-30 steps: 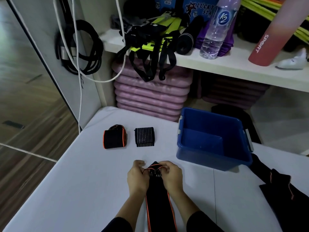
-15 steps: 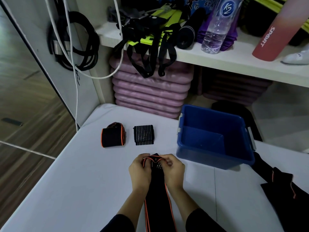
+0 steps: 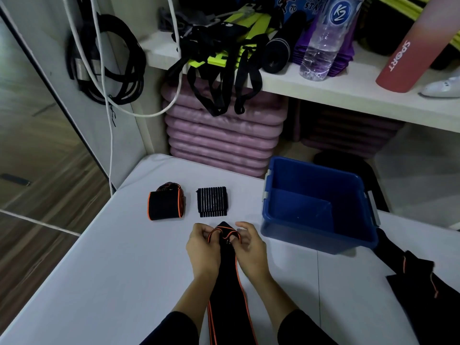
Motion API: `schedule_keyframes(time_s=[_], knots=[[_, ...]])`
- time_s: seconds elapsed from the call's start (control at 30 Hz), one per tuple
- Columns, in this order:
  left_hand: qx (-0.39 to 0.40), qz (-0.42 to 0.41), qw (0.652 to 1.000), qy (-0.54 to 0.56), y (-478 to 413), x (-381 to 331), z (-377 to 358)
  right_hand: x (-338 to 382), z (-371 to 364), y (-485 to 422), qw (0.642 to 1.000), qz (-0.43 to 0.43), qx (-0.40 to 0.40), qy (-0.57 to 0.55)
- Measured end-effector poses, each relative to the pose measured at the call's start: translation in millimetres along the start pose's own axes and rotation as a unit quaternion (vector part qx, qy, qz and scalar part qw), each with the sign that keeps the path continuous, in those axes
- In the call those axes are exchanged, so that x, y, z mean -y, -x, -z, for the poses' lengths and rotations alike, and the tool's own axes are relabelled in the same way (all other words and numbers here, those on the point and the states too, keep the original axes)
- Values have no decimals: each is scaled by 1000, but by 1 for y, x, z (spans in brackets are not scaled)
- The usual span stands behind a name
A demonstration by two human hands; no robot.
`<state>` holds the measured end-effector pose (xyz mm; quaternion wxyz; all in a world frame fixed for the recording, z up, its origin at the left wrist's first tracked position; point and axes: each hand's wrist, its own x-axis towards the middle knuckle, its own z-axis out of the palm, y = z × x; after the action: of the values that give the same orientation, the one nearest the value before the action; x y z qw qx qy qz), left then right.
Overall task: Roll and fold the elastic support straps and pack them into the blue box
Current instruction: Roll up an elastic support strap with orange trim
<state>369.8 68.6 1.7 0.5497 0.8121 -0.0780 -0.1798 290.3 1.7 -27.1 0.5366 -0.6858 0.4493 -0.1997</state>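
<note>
A long black strap with orange edges (image 3: 227,290) runs from the table's near edge up to my hands. My left hand (image 3: 202,247) and my right hand (image 3: 250,247) both pinch its far end, which is curled over into a small fold. The blue box (image 3: 321,232) stands to the right of my hands and looks empty. A rolled black and orange strap (image 3: 166,204) and a folded black ribbed strap (image 3: 212,201) lie on the white table (image 3: 112,270) beyond my hands.
More black and orange straps (image 3: 423,282) lie in a heap at the table's right edge. Behind, a white shelf (image 3: 323,93) carries loose straps, a water bottle (image 3: 323,41) and a red sport bottle (image 3: 408,56). Pink mats (image 3: 224,140) are stacked under it.
The strap's far end has been curled further over between my fingers. My hands stay at the same spot on the table; the camera has tilted down slightly.
</note>
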Motion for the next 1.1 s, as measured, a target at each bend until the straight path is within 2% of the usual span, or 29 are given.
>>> schedule_keyframes(time_s=[0.1, 0.23, 0.43, 0.67, 0.83, 0.97, 1.1], knots=[[8, 12, 1000, -6, -8, 4, -1, -9, 3, 0, 998, -26, 50, 20], [70, 37, 997, -24, -11, 11, 4, -17, 5, -5, 999, -24, 3, 32], [117, 26, 990, -71, -7, 24, 14, -16, 5, -6, 999, -29, -35, 24], [111, 71, 988, -76, -12, 24, 8, -20, 6, -10, 999, -35, -28, 20], [106, 48, 991, -65, -15, 13, 5, -19, 13, -12, 999, -30, -26, -15], [95, 25, 987, -126, -8, 16, 12, -18, 19, -5, 997, -51, -2, 56], [126, 49, 974, -180, 9, 26, 24, -24, 29, 25, 985, -71, 20, 157]])
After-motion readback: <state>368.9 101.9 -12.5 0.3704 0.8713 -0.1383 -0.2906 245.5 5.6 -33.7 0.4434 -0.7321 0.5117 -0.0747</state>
